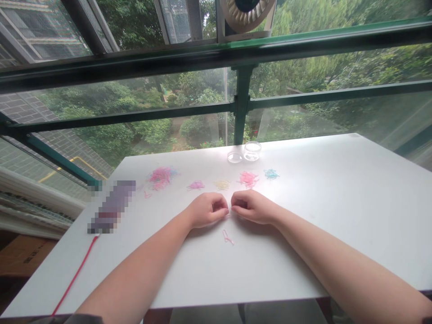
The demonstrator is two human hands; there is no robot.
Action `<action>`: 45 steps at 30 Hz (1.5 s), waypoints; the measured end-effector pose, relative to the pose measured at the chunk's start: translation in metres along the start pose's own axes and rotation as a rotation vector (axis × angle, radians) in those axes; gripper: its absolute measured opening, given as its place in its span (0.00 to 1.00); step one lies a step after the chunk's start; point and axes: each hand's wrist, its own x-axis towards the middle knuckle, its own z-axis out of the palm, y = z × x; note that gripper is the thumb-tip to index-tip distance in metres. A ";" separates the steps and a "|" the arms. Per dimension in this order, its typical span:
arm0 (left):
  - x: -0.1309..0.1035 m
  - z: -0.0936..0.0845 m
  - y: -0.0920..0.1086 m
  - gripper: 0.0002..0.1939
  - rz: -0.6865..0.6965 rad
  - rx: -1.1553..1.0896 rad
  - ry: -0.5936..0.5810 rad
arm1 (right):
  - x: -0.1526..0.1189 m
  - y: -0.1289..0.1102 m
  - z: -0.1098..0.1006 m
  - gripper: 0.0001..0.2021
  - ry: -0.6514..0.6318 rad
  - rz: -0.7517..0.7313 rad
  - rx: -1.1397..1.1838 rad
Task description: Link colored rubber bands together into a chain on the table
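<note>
Above the middle of the white table, my left hand (208,209) and my right hand (254,207) face each other, fingertips almost meeting. Both are curled into a pinch. A faint pinkish trace shows between the fingertips, too small to make out. Just below them lies a thin pink looped piece (227,237), either a small rubber band or a clip. Beyond my hands sit small piles of similar thin pieces: a purple pile (196,185), a pale yellow pile (222,184), a pink pile (248,179) and a blue-green pile (271,173). A larger mixed pile (161,178) lies left.
A clear round jar (252,151) stands at the table's far edge beside its lid (235,157). At left is a blurred-out phone-like object (113,207) with a red cable (76,274). Green railings and windows border the table; a fan (248,13) is above.
</note>
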 end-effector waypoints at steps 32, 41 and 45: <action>0.000 0.000 -0.002 0.05 0.023 0.001 -0.016 | 0.000 0.000 0.001 0.02 -0.002 0.008 -0.006; 0.000 0.000 -0.002 0.05 0.017 0.002 -0.017 | -0.001 0.000 0.000 0.03 -0.006 0.017 0.000; 0.001 0.000 -0.002 0.05 0.017 0.003 -0.016 | -0.001 0.000 0.000 0.03 -0.004 0.016 0.003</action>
